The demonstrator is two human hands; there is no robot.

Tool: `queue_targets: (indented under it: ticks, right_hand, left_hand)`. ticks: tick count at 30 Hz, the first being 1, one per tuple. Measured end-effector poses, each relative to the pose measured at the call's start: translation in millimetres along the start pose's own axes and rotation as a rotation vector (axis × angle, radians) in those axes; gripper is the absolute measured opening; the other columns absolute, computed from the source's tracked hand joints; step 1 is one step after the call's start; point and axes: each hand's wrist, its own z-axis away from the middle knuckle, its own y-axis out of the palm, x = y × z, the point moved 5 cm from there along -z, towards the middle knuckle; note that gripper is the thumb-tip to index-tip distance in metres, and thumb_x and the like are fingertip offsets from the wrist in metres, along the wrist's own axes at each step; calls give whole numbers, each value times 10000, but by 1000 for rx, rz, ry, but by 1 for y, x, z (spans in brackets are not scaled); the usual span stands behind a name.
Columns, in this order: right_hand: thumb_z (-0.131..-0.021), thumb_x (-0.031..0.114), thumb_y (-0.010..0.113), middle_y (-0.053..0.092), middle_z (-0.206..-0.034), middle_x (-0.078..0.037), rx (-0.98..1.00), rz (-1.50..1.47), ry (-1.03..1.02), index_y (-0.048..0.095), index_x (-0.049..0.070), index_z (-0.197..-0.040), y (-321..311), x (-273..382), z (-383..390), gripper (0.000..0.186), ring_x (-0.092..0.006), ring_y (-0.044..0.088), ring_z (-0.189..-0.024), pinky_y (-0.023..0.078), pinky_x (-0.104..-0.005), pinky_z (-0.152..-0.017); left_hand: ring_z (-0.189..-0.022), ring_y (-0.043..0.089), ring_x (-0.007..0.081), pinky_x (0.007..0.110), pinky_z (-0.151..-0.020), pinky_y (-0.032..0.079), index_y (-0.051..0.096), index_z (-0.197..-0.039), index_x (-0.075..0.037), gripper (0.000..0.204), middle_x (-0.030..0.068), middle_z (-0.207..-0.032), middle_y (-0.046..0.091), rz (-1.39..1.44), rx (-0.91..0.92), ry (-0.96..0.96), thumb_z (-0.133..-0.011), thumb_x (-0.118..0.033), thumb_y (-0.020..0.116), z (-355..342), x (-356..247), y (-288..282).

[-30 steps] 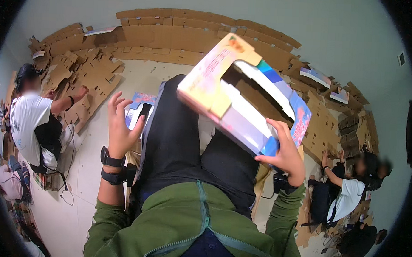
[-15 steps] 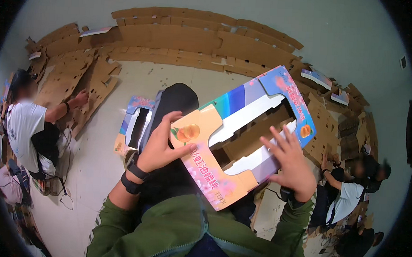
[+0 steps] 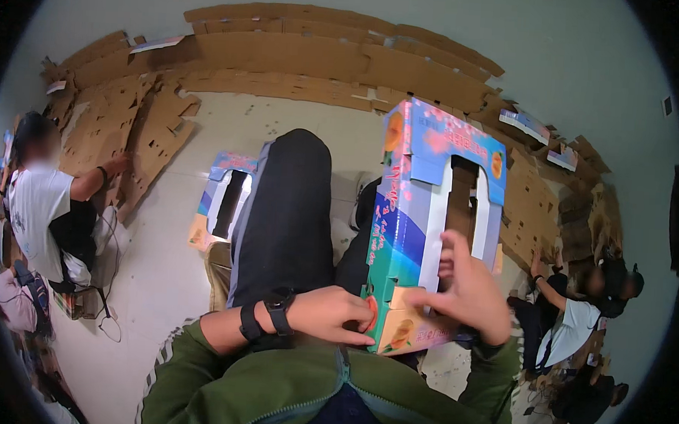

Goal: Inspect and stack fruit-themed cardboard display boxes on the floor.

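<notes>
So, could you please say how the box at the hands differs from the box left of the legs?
The handled box looks larger in view than the left box. The left hand touches the handled box; the left box is untouched. The handled box shows its green and blue side, the left box mainly its windowed face. Both have a long opening.

Box [image 3: 401, 234] u/side hidden, jkt [image 3: 286, 388] cropped
</notes>
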Motion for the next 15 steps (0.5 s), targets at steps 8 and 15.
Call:
queue_targets:
  ticks: [8, 15]
  right_hand:
    - [-695, 357, 917, 507, -1289, -280, -298, 82, 4, 54, -35, -1684, 50, 9, 2, 1369, -501, 642, -1079, 566, -532, -922]
    - [-603, 138, 851, 491, -1505, -237, -428, -118, 16, 364, 30, -1613, -34, -59, -15, 1127, -379, 493, -1424, 372, -420, -1220]
  left_hand:
    - [-830, 699, 331, 427, -735, 554, 711, -950, -62, 264, 98, -887, 710, -273, -187, 13, -945, -310, 803, 24, 8, -39]
    - [-817, 710, 317, 387, -719, 550, 723, -906, -54, 188, 105, -855, 714, -396, -520, -311, -924, -217, 816, 111, 8, -118]
